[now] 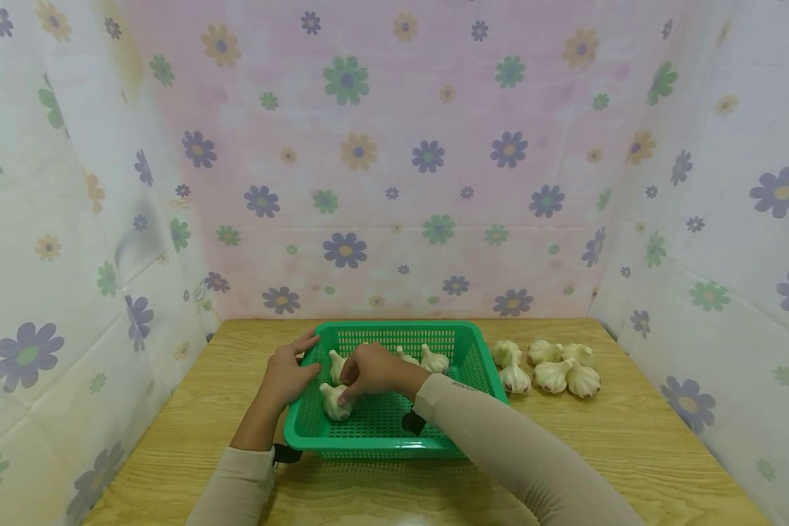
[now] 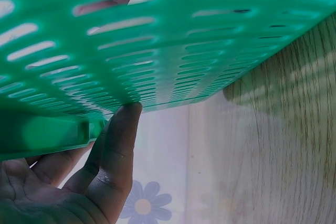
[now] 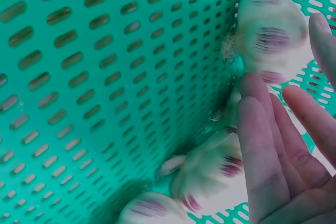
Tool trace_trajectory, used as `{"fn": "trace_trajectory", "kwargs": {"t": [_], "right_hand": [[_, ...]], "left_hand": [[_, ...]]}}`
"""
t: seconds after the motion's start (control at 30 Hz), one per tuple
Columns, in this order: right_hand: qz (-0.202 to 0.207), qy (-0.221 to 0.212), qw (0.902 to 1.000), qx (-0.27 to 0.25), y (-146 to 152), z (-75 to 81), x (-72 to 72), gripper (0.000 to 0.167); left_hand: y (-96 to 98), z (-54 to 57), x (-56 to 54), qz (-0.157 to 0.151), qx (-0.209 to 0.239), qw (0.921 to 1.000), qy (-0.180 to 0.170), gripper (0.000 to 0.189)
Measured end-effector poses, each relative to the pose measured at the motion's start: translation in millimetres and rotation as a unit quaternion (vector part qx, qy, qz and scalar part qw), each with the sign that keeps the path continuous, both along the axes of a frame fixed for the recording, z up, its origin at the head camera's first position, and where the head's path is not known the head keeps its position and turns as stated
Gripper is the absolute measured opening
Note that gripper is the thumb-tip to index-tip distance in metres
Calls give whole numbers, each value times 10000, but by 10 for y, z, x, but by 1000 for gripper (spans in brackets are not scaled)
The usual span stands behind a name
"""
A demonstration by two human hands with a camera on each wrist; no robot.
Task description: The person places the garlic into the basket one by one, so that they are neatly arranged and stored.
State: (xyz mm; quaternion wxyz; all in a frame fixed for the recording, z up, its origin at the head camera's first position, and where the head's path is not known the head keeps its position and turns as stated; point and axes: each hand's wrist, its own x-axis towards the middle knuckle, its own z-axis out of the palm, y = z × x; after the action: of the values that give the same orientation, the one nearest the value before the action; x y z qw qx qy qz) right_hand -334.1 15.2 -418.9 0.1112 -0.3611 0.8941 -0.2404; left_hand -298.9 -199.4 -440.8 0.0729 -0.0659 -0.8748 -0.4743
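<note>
A green slotted plastic basket [image 1: 394, 443] stands on the wooden table. At its left end my left hand [image 1: 291, 376] grips the rim, its fingers curled about the edge in the left wrist view. My right hand [image 1: 378, 367] is inside the basket, beside a garlic bulb [image 1: 335, 404] near the left wall. In the right wrist view its fingers are extended loosely, with fingertips right at the edge of that purple-streaked bulb [image 3: 273, 32]. More garlic lies along the far side, including one bulb [image 1: 435, 361] at the back right; my right hand partly hides others.
To the right of the basket, several garlic bulbs [image 1: 581, 378] lie grouped on the wooden table [image 1: 638, 460]. Flower-printed sheets [image 1: 394, 219] enclose the table at the back and both sides. Dark wrist devices [image 1: 413, 421] sit under the sleeves.
</note>
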Motion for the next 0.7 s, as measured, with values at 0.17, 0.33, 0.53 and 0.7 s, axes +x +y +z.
{"fn": "trace_trajectory", "kwargs": {"t": [0.17, 0.33, 0.53, 0.7], "right_hand": [[1, 121, 9998, 164, 3, 27, -15, 41], [-13, 20, 10000, 74, 17, 75, -11, 44], [38, 23, 10000, -25, 48, 177, 15, 48], [-11, 48, 10000, -24, 92, 275, 28, 49]], "left_hand": [[-1, 0, 0, -28, 39, 10000, -10, 63], [-2, 4, 8, -46, 78, 10000, -31, 63], [2, 16, 18, -29, 41, 10000, -61, 63], [5, 22, 18, -42, 66, 9999, -71, 63]]}}
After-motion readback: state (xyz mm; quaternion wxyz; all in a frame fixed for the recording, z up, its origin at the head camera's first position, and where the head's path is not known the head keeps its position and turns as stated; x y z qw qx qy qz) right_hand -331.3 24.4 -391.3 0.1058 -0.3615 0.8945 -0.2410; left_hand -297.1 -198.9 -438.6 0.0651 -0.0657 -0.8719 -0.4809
